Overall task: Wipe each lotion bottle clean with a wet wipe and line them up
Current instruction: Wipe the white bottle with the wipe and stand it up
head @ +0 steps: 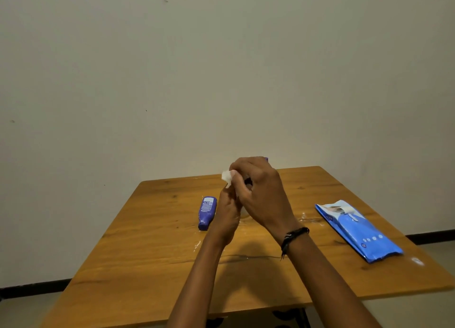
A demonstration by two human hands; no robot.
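Observation:
My two hands meet above the middle of the wooden table [147,266]. My right hand [261,194] is closed around a crumpled white wet wipe [227,177], which sticks out past its fingers. Only a small purple tip of a lotion bottle [266,159] shows behind its knuckles; the rest is hidden. My left hand [227,216] comes up from below and grips under the right, apparently on that bottle. A second purple lotion bottle [207,212] lies on its side on the table just left of my left hand, cap towards me.
A blue pack of wet wipes [359,231] lies flat near the table's right edge, its flap peeled up. White lotion smears [304,216] mark the wood near the pack and by my left wrist. A bare wall stands behind the table.

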